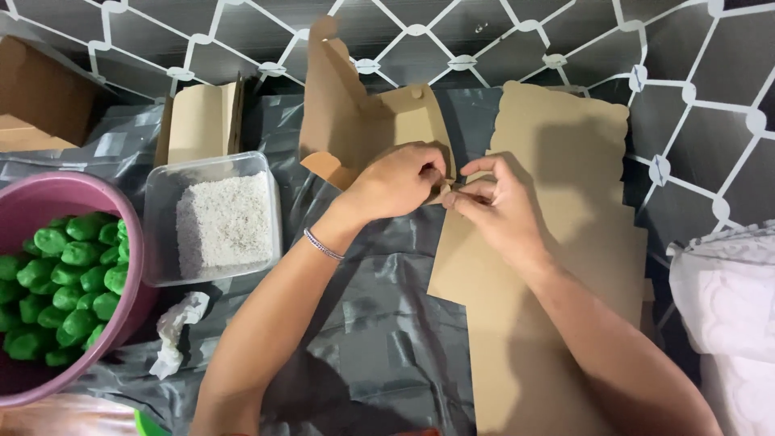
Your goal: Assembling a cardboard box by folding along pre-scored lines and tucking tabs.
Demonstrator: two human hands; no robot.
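One box (367, 121) at upper centre is half-folded; your left hand (395, 182) and right hand (492, 206) pinch its corner tab; flat blanks (557, 266) remain.

Home food-packing spot: green dough balls (69, 282), flat boxes (557, 242).

From my feed: pink bowl (48, 211) cropped at nine o'clock; left hand (395, 182) hides the folded box (355, 121) tab I'm watching.
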